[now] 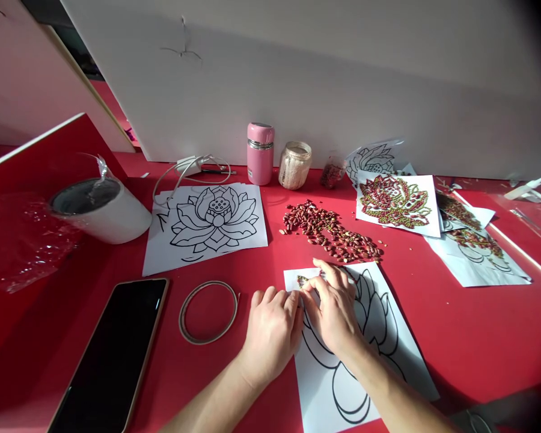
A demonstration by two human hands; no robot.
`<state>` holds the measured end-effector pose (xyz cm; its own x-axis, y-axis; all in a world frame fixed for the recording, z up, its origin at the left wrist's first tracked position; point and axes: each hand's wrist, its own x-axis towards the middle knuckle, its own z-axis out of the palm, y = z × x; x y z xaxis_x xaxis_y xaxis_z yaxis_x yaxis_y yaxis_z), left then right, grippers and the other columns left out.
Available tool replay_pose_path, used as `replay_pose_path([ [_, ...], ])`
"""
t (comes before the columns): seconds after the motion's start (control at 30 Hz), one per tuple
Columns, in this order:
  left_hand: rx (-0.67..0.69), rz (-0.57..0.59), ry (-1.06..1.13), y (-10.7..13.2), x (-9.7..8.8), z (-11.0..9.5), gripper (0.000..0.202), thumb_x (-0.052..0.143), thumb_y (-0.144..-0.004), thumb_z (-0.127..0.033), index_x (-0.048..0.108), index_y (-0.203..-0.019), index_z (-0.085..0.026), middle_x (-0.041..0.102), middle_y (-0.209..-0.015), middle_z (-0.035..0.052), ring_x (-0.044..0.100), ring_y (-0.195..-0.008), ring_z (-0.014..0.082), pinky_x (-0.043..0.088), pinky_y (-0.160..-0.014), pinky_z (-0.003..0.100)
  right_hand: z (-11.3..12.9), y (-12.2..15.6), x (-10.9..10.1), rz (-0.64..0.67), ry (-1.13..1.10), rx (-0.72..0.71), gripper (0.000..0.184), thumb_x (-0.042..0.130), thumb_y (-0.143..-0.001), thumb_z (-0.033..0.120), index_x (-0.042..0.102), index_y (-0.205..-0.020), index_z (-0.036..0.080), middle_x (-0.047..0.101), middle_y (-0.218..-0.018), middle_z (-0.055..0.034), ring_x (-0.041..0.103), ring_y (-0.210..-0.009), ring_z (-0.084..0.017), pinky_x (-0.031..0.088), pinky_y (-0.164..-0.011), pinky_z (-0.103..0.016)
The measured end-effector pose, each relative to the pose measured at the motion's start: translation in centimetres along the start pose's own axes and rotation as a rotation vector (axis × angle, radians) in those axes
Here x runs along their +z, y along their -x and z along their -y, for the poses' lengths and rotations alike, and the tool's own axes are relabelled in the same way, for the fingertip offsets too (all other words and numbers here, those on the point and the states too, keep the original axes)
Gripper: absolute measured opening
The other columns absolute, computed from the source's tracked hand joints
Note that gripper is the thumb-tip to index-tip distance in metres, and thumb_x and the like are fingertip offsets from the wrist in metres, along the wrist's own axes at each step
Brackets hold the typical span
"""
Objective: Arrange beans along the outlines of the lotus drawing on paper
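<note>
Under my hands is a white sheet (315, 397) printed with a bold black lotus outline. My left hand (273, 328) is curled closed at the sheet's left edge; what it holds, if anything, is hidden. Bent over the upper part of the sheet, my right hand (336, 307) has its thumb and index finger drawn together, meeting the left fingertips. Anything in that pinch is too small to name. Beside the right fingers, a small patch of seeds (302, 281) lies on the drawing. Just beyond the sheet spreads a pile of reddish beans and seeds (324, 231).
Left of my hands lie a coil of tape (183, 325) and a phone (112, 355). Behind are a lotus drawing (162, 258), a white roll (117, 216), a pink flask (260, 162) and a jar (294, 168). Seed-covered pictures (397, 204) lie at right.
</note>
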<state>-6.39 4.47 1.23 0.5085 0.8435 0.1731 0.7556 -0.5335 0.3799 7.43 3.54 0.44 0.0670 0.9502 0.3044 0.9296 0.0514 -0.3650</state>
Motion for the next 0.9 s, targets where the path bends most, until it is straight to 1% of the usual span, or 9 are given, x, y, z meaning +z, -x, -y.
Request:
replay_pose_path([
  [0.13,0.003,-0.018,-0.013,0.12,0.18,0.04,0.019,0.038,-0.086,-0.024,0.054,-0.094,-0.019,0.055,-0.072,0.0017,0.043,-0.067,0.0181,0.026,-0.060,0.032,-0.12,0.00,-0.09,-0.020,-0.011,-0.019,0.014,0.050,-0.078,0.030,0.058,-0.071,0.022,0.048,-0.124,-0.0062,0.045,-0.105,-0.025,0.035,-0.082,-0.042],
  [0.3,0.009,-0.038,-0.033,0.19,0.41,0.10,0.019,0.040,-0.085,-0.023,0.055,-0.096,-0.019,0.055,-0.071,0.0016,0.043,-0.067,0.0181,0.026,-0.059,0.032,-0.32,-0.12,-0.74,-0.065,-0.042,0.016,0.014,0.049,-0.079,0.029,0.059,-0.073,0.022,0.050,-0.120,-0.0059,0.049,-0.102,-0.023,0.035,-0.084,-0.041],
  [0.5,0.013,-0.040,-0.040,0.22,0.42,0.12,0.019,0.040,-0.085,-0.024,0.055,-0.097,-0.019,0.055,-0.071,0.0016,0.043,-0.067,0.0182,0.026,-0.059,0.032,-0.43,-0.27,-0.78,-0.012,-0.027,0.020,0.008,0.052,-0.076,0.026,0.058,-0.072,0.023,0.049,-0.119,-0.0052,0.047,-0.102,-0.024,0.036,-0.084,-0.041],
  [0.63,0.012,-0.041,-0.037,0.22,0.37,0.11,0.020,0.040,-0.085,-0.024,0.055,-0.097,-0.019,0.055,-0.072,0.0020,0.044,-0.067,0.0182,0.026,-0.059,0.032,-0.34,-0.26,-0.52,0.016,-0.008,0.024,0.009,0.052,-0.076,0.026,0.058,-0.072,0.024,0.048,-0.122,-0.0037,0.046,-0.102,-0.024,0.036,-0.083,-0.042],
  [0.9,0.011,-0.028,-0.036,0.21,0.24,0.02,0.021,0.040,-0.085,-0.023,0.056,-0.097,-0.018,0.056,-0.072,0.0033,0.044,-0.067,0.0184,0.027,-0.059,0.032,-0.48,-0.32,-0.54,-0.024,-0.014,0.006,0.009,0.051,-0.076,0.027,0.058,-0.072,0.023,0.049,-0.119,-0.0049,0.047,-0.100,-0.024,0.036,-0.082,-0.041],
])
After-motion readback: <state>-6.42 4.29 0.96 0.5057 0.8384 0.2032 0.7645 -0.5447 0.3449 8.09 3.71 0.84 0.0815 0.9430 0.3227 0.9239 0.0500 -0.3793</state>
